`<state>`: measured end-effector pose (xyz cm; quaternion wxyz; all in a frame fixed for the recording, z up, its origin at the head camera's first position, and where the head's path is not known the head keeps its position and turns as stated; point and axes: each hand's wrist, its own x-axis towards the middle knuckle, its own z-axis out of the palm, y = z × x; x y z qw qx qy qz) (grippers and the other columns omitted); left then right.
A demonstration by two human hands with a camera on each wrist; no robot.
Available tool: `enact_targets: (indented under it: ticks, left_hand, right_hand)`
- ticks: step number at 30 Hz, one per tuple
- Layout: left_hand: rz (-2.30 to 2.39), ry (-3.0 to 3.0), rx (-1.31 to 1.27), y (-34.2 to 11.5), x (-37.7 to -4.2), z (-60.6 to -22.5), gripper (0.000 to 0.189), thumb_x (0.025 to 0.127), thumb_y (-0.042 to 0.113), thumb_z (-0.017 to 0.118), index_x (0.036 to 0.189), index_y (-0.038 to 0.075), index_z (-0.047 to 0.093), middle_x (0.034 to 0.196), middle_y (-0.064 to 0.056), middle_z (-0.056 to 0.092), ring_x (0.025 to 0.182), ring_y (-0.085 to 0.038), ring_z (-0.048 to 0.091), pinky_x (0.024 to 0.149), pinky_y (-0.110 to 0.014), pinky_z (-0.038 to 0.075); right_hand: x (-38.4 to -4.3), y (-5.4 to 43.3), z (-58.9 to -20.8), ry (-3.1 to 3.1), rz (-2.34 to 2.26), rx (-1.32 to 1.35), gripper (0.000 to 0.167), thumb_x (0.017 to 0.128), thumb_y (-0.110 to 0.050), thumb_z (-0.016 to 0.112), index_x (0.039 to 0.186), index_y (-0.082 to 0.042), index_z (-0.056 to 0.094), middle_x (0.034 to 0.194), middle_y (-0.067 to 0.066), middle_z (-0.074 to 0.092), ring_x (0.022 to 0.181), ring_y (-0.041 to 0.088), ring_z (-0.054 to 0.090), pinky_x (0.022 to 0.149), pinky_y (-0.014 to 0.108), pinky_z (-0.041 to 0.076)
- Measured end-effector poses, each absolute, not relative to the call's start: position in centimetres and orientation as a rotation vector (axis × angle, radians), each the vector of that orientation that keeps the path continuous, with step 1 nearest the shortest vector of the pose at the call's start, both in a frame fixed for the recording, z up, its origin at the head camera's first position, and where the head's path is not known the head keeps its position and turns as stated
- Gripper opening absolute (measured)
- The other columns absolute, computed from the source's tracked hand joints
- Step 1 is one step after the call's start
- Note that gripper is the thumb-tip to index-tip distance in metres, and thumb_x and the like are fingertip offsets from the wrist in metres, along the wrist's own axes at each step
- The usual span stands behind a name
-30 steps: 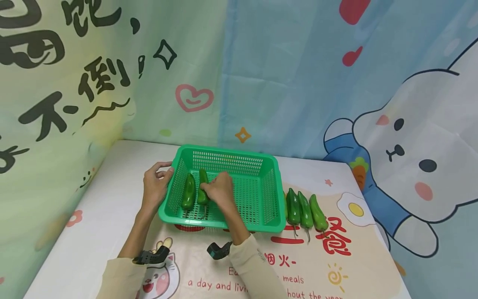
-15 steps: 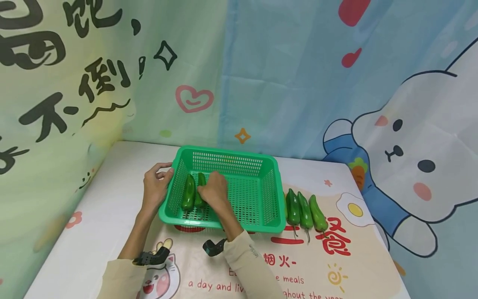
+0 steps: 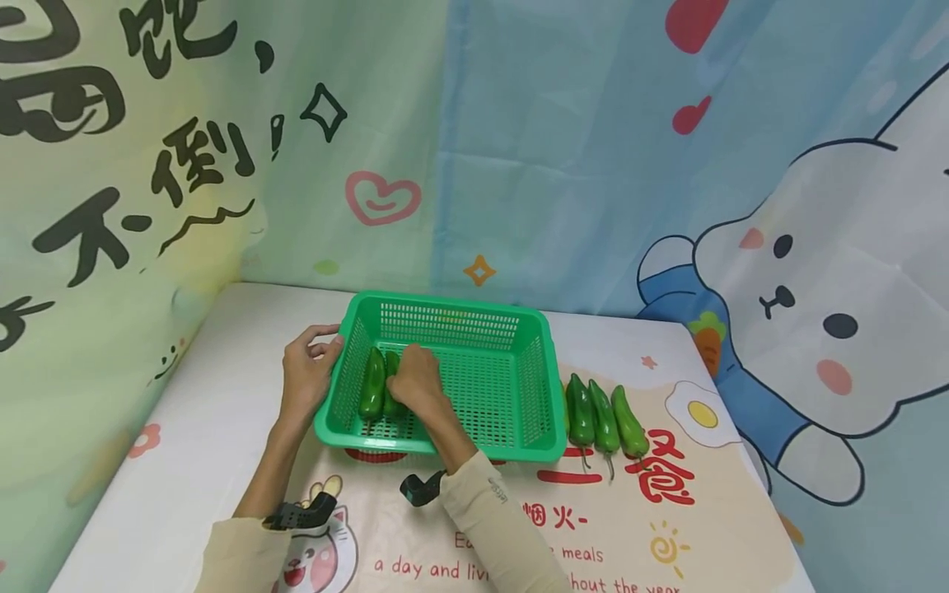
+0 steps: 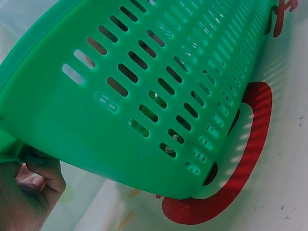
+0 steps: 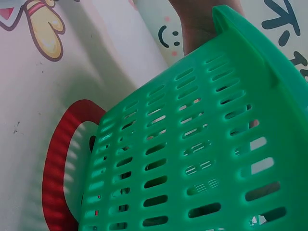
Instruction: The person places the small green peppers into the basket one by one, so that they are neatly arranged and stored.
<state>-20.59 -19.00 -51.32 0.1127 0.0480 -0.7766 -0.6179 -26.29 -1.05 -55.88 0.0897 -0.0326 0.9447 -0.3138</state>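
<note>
A green slotted plastic basket [image 3: 511, 453] stands on the table, its outer wall [image 4: 96, 130] filling much of the left wrist view. On its left rim my left hand [image 3: 306, 375] grips with thumb and curled fingers; those fingers [image 4: 45, 175] show under the rim in the left wrist view. Inside, my right hand [image 3: 417, 380] pinches a green chili pepper [image 3: 392, 405], partly covered by the fingers. That pepper lies alongside another green pepper [image 3: 372, 387] near the basket's left end. In the right wrist view the basket wall [image 5: 168, 144] hides the right hand.
Several more green peppers [image 3: 582, 416] lie in a row on the table just right of the basket, one partly hidden by its rim. A printed mat [image 3: 726, 527] covers the table's front. Printed cloth [image 3: 578, 206] hangs behind.
My right hand has shifted left and slightly toward me, bringing its pepper right up against the other one in the basket. The left hand stays on the rim.
</note>
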Motion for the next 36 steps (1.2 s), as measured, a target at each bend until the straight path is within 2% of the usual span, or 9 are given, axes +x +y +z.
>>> enact_targets:
  ticks: [7, 11, 16, 19, 24, 28, 31, 34, 36]
  left_hand:
    - [-1.804, -2.278, 0.144, -18.8, -20.4, -51.3, 0.035, 0.112, 0.021, 0.062, 0.140, 0.000, 0.069, 0.095, -0.032, 0.077, 0.060, -0.002, 0.070, 0.057, -0.020, 0.058]
    - [-1.807, -2.282, 0.144, -18.9, -20.3, -51.2, 0.037, 0.112, 0.023, 0.063, 0.142, 0.001, 0.068, 0.096, -0.032, 0.078, 0.060, -0.003, 0.071, 0.057, -0.020, 0.058]
    - [-1.806, -2.285, 0.141, -18.7, -20.3, -51.2, 0.037, 0.112, 0.022, 0.063, 0.142, 0.001, 0.068, 0.095, -0.031, 0.078, 0.058, -0.003, 0.069, 0.056, -0.020, 0.057]
    - [-1.800, -2.289, 0.149, -18.8, -20.3, -51.2, 0.036, 0.112, 0.021, 0.063, 0.141, 0.000, 0.068, 0.093, -0.028, 0.079, 0.058, -0.002, 0.069, 0.055, -0.020, 0.056]
    - [-1.788, -2.292, 0.162, -18.8, -20.3, -51.1, 0.036, 0.112, 0.022, 0.063, 0.140, 0.000, 0.069, 0.087, -0.017, 0.080, 0.057, 0.000, 0.068, 0.054, -0.019, 0.056]
    - [-1.792, -2.288, 0.181, -18.9, -20.3, -51.1, 0.035, 0.111, 0.022, 0.064, 0.139, 0.001, 0.070, 0.083, -0.011, 0.080, 0.058, 0.000, 0.068, 0.055, -0.019, 0.056]
    - [-1.790, -2.290, 0.194, -18.9, -20.4, -51.3, 0.036, 0.112, 0.021, 0.064, 0.140, 0.001, 0.069, 0.088, -0.015, 0.081, 0.058, 0.001, 0.069, 0.056, -0.019, 0.057]
    - [-1.790, -2.294, 0.194, -18.9, -20.5, -51.5, 0.036, 0.112, 0.021, 0.063, 0.141, 0.001, 0.068, 0.093, -0.022, 0.081, 0.059, 0.000, 0.070, 0.056, -0.019, 0.057]
    - [-1.791, -2.295, 0.193, -18.8, -20.5, -51.6, 0.036, 0.112, 0.021, 0.064, 0.141, 0.001, 0.069, 0.094, -0.022, 0.081, 0.058, 0.000, 0.070, 0.055, -0.019, 0.057]
  right_hand:
    - [-25.1, -0.4, -54.7, 2.720, -1.009, -0.108, 0.054, 0.094, -0.011, 0.076, 0.062, -0.022, 0.035, 0.058, -0.007, 0.025, 0.048, 0.013, 0.034, 0.041, 0.027, 0.035]
    - [-24.8, -0.2, -54.3, 2.701, -1.012, -0.082, 0.053, 0.097, -0.017, 0.081, 0.064, -0.019, 0.040, 0.057, -0.005, 0.032, 0.049, 0.013, 0.041, 0.043, 0.028, 0.039]
    - [-24.1, 0.1, -53.6, 2.740, -0.995, -0.023, 0.041, 0.095, -0.018, 0.086, 0.071, -0.010, 0.053, 0.063, 0.002, 0.045, 0.056, 0.018, 0.051, 0.049, 0.033, 0.046]
    - [-24.1, 0.8, -53.7, 2.755, -0.985, -0.011, 0.042, 0.093, -0.024, 0.089, 0.074, -0.011, 0.054, 0.065, 0.001, 0.046, 0.057, 0.018, 0.050, 0.051, 0.034, 0.046]
    - [-24.0, 2.6, -53.4, 2.763, -1.003, -0.023, 0.054, 0.092, -0.035, 0.091, 0.069, -0.017, 0.046, 0.061, -0.003, 0.036, 0.053, 0.014, 0.042, 0.048, 0.033, 0.042]
    - [-21.7, 3.9, -48.8, 2.776, -1.042, -0.026, 0.054, 0.093, -0.031, 0.090, 0.070, -0.015, 0.043, 0.062, -0.001, 0.035, 0.053, 0.015, 0.039, 0.050, 0.032, 0.039]
    - [-19.8, 5.0, -45.2, 2.755, -1.144, -0.035, 0.062, 0.093, -0.025, 0.091, 0.063, -0.016, 0.037, 0.058, -0.004, 0.027, 0.050, 0.012, 0.027, 0.048, 0.027, 0.029]
    - [-18.7, 6.4, -43.8, 2.773, -1.230, -0.055, 0.074, 0.090, -0.023, 0.092, 0.057, -0.021, 0.026, 0.055, -0.009, 0.014, 0.050, 0.008, 0.012, 0.049, 0.024, 0.018]
    - [-18.4, 7.3, -43.3, 2.780, -1.262, -0.051, 0.075, 0.089, -0.023, 0.094, 0.057, -0.022, 0.026, 0.057, -0.009, 0.013, 0.053, 0.008, 0.011, 0.050, 0.025, 0.018]
